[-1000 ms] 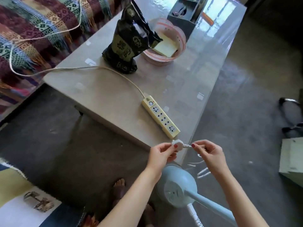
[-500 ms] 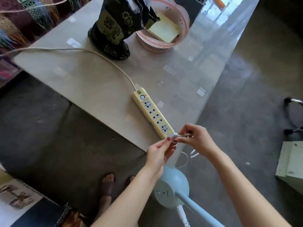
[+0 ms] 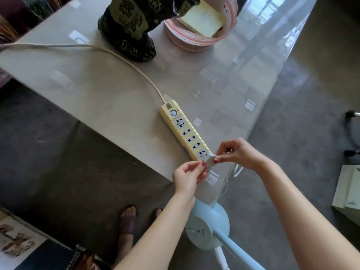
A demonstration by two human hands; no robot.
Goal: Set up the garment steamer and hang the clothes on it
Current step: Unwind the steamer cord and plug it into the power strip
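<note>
A yellow power strip (image 3: 185, 132) lies on the grey table (image 3: 109, 98) near its front corner, its red light showing. A white plug (image 3: 210, 160) hovers at the strip's nearest socket. My left hand (image 3: 188, 177) pinches the plug from below-left. My right hand (image 3: 236, 153) pinches the cord end of it from the right. The plug's white cord (image 3: 238, 170) drops behind the table edge. On the floor below stands the pale blue steamer base (image 3: 207, 228) with its blue pole (image 3: 238, 252) slanting down right.
A black printed bag (image 3: 136, 22) and a pink basket (image 3: 196, 38) holding a yellow pad stand at the table's back. The strip's beige cable (image 3: 109, 51) runs left across the table. A pale box (image 3: 348, 190) sits on the floor at right. My sandalled feet (image 3: 127, 221) are below.
Both hands have carried the plug up from below the table edge to the end socket of the power strip. The view has moved closer to the table.
</note>
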